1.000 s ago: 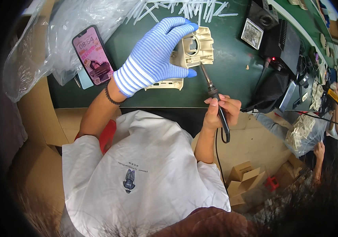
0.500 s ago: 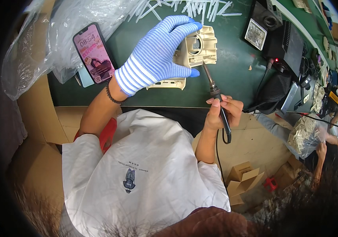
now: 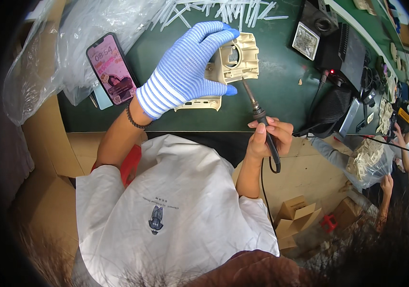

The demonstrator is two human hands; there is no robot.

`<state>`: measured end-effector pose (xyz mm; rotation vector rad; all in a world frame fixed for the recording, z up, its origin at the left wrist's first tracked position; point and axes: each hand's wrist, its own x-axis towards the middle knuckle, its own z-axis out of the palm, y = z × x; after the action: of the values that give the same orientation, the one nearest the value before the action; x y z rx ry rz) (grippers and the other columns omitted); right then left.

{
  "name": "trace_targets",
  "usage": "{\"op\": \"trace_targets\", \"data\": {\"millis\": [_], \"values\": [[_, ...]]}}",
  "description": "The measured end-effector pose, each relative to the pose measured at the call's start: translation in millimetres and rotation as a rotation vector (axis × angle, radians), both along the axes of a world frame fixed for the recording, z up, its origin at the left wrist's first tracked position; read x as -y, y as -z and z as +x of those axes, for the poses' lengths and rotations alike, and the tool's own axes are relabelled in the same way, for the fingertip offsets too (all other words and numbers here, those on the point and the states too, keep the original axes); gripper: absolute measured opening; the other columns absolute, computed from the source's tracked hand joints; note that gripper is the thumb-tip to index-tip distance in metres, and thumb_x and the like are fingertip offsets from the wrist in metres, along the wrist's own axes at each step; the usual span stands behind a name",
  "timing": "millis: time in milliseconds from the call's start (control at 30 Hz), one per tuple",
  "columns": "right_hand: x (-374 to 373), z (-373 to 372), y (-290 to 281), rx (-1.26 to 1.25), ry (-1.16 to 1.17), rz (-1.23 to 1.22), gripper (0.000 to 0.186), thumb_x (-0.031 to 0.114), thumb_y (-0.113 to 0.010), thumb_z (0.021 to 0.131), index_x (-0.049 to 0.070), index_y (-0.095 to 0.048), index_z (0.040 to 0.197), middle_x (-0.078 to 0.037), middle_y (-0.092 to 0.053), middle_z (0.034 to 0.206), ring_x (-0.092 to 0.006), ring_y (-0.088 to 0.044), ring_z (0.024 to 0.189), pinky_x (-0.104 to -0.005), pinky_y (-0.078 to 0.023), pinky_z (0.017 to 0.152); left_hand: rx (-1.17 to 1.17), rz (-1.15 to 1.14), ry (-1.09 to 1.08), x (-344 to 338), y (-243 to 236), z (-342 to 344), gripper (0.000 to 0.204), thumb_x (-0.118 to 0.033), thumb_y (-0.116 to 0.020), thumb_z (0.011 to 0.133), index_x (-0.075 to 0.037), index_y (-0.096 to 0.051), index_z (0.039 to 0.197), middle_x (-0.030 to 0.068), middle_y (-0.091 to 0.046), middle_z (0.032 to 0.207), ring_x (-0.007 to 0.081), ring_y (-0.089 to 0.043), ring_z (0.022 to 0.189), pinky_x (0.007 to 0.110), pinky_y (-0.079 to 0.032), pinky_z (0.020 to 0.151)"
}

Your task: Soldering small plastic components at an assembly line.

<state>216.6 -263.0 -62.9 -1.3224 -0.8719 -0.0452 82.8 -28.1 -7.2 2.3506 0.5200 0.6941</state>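
Over the bench, my left hand (image 3: 179,72), in a blue-and-white striped glove, grips a cream plastic housing (image 3: 249,52) with a round opening, fingers on its upper part and thumb below. Another cream plastic piece (image 3: 205,104) lies on the bench under that hand. My bare right hand (image 3: 267,136) holds a black-handled soldering iron (image 3: 258,111) between thumb and fingers; its metal shaft points up to the lower edge of the housing. I cannot tell whether the tip touches it.
Dark green bench (image 3: 286,95) holds a phone (image 3: 109,69), plastic bags (image 3: 82,43), thin translucent sticks (image 3: 214,9), a tip tray (image 3: 305,40) and a black station (image 3: 345,55). Cardboard boxes (image 3: 295,217) stand below. At right, another person's hand (image 3: 386,184) holds a bag of cream parts (image 3: 364,160).
My hands and the housing stay in nearly the same place, with only slight shifts. At the right, the other person's arms and the bag have moved a little.
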Motion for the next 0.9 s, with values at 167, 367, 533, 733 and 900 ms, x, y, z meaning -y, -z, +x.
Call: {"op": "trace_targets", "data": {"millis": [167,367,533,733,900], "values": [[0.3,2.3,-1.5,-0.040,-0.101,-0.004,0.027,0.008,-0.085,0.089,0.000,-0.059,0.096,-0.016,-0.064,0.098,-0.0237,-0.073,0.065,-0.0359,-0.068,0.060,0.004,-0.018,0.018,-0.5,1.2,-0.1,0.098,-0.039,-0.100,0.065,-0.009,-0.058,0.149,0.0142,-0.058,0.147,0.0347,-0.057,0.137,0.043,-0.049,0.116],[1.7,4.4,0.9,0.011,-0.133,-0.036,0.028,0.008,-0.086,0.089,0.001,-0.060,0.096,-0.016,-0.068,0.095,-0.0238,-0.075,0.068,-0.0359,-0.068,0.061,0.002,0.005,0.014,-0.9,3.4,1.3,0.096,-0.046,-0.098,0.068,-0.009,-0.057,0.147,0.0141,-0.057,0.144,0.0351,-0.060,0.131,0.042,-0.052,0.113],[1.2,4.6,1.2,0.001,-0.142,-0.031,0.028,0.008,-0.086,0.088,0.000,-0.060,0.096,-0.016,-0.068,0.096,-0.0239,-0.076,0.068,-0.0357,-0.068,0.061,-0.016,0.013,0.004,-0.4,1.4,1.1,0.097,-0.047,-0.098,0.067,-0.009,-0.058,0.146,0.0137,-0.057,0.144,0.0351,-0.061,0.131,0.042,-0.053,0.112],[1.1,5.3,0.7,0.032,-0.168,-0.050,0.029,0.006,-0.085,0.089,0.000,-0.057,0.098,-0.017,-0.064,0.097,-0.0247,-0.073,0.064,-0.0357,-0.067,0.060,-0.030,-0.024,0.008,0.6,-0.2,1.3,0.100,-0.040,-0.101,0.063,-0.010,-0.058,0.148,0.0133,-0.058,0.147,0.0341,-0.056,0.139,0.043,-0.049,0.117],[0.7,3.6,0.0,-0.010,-0.147,-0.027,0.028,0.006,-0.085,0.088,-0.001,-0.060,0.096,-0.017,-0.067,0.096,-0.0243,-0.075,0.067,-0.0366,-0.068,0.062,-0.019,-0.017,0.013,-0.2,-0.1,1.3,0.100,-0.040,-0.101,0.062,-0.010,-0.059,0.148,0.0131,-0.057,0.147,0.0340,-0.055,0.139,0.043,-0.049,0.117]]}}
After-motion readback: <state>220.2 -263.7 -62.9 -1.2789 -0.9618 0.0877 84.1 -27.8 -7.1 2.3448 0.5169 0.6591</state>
